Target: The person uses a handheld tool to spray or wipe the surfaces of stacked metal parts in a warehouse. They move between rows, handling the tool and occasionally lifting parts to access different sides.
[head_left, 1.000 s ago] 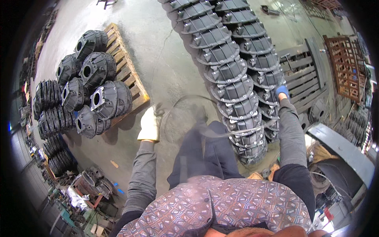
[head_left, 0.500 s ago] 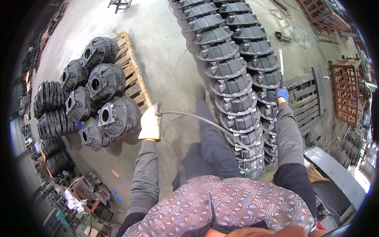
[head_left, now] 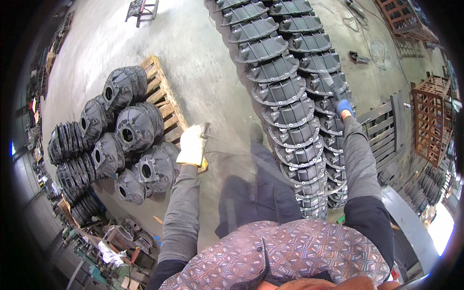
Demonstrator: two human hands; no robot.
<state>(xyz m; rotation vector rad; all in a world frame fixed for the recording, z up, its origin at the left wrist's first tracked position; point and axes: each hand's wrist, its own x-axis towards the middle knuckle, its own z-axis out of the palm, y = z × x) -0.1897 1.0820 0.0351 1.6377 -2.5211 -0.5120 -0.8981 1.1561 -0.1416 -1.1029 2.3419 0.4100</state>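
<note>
My left hand (head_left: 192,146), in a white work glove with a yellow cuff, is closed around a thin grey hose (head_left: 207,129). The hose is smeared by motion as it runs right in front of my legs. My right hand (head_left: 344,108), in a blue glove, is closed on a slim, stick-like tool (head_left: 331,83), blurred and pointing forward and left over the right-hand row of castings (head_left: 319,64). These are dark grey, ribbed, bell-shaped metal housings, overlapping one behind another. A second such row (head_left: 283,91) runs alongside to the left. My right fingers are mostly hidden.
Stacked bell housings (head_left: 137,124) lie at left beside a wooden pallet (head_left: 166,99). A dark slatted pallet (head_left: 382,126) and a rusty crate (head_left: 431,120) stand at right. A small black stand (head_left: 141,10) is far off. Cables (head_left: 378,52) lie on the floor.
The view has shifted, so the castings sit lower. The hose, sharply curved before, is now blurred. The tool in my right hand has swung from pointing straight ahead to forward and left.
</note>
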